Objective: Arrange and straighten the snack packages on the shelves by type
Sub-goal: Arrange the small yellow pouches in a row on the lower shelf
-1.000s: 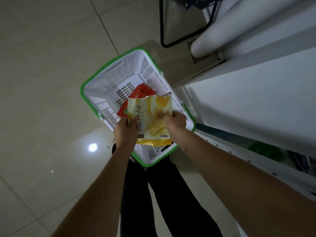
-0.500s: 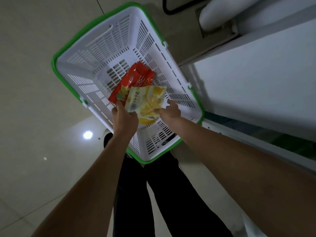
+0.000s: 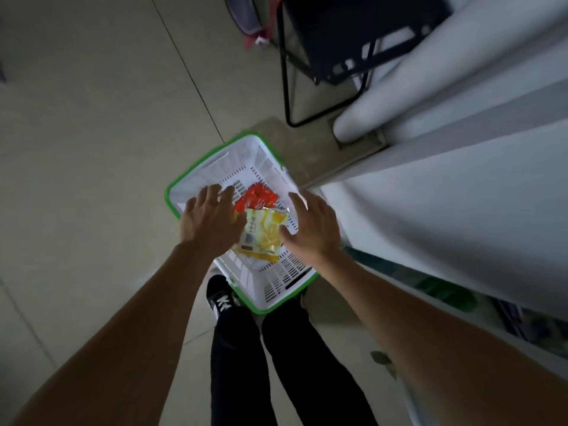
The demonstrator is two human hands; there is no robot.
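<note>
the yellow snack bag (image 3: 262, 233) lies in the middle of the white basket (image 3: 270, 287), partly over a red snack bag (image 3: 256, 198), long axis running toward the near rim. it sits between both hands; left hand (image 3: 210, 218) and right hand (image 3: 313, 224) hover spread-fingered, holding nothing, about equally near.

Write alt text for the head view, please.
Both hands, left hand and right hand, hover open over a yellow snack bag lying on a red snack bag in a green-rimmed white basket on the floor beside white shelving.
</note>
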